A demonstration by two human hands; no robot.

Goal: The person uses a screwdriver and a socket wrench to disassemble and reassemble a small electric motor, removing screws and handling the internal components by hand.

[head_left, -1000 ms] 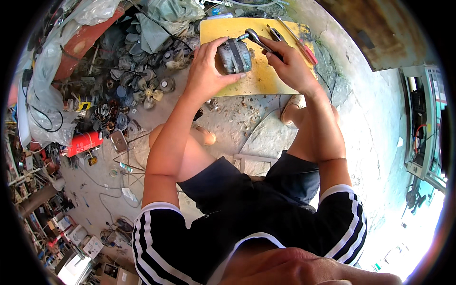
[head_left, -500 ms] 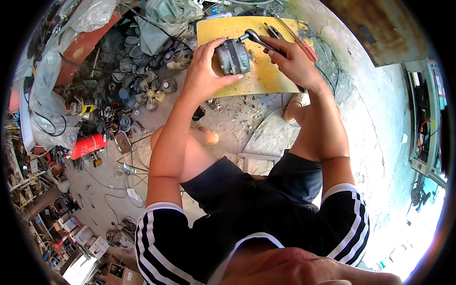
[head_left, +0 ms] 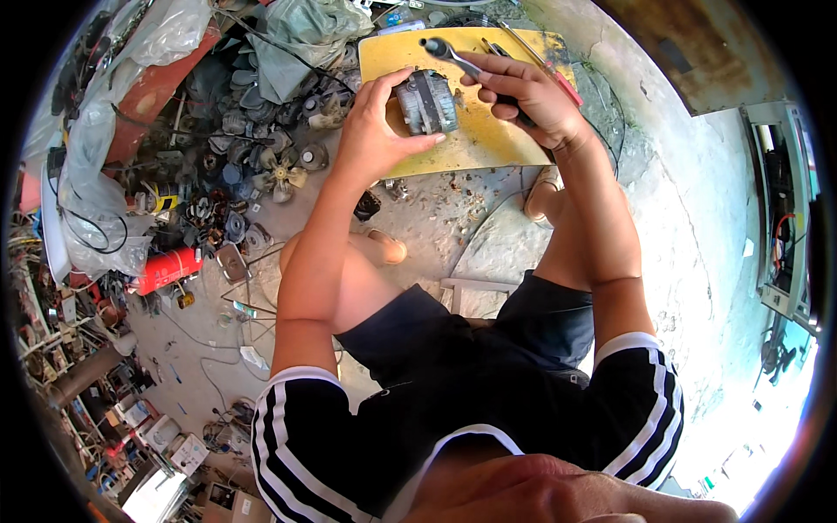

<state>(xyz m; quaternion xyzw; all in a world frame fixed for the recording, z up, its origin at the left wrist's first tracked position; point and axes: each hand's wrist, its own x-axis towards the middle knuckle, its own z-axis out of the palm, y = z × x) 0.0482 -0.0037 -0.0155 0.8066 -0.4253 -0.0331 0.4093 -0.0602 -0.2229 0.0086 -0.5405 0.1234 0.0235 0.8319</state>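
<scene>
The motor (head_left: 425, 102), a rounded metal body with a dark band around its middle, is on the yellow board (head_left: 497, 150), near its left edge. The left hand (head_left: 377, 122) steadies the motor: fingers at the far left side, thumb along the near side, spread wide to span the body. The right hand (head_left: 530, 98) grasps the ratchet wrench (head_left: 455, 59), fingers curled around the handle. The wrench head points left, with its socket end beyond the motor's far edge and apart from it. A red-handled screwdriver (head_left: 558, 77) lies at the board's right side, beyond the right hand. Fan impeller (head_left: 281, 178): on the floor, left of the board.
</scene>
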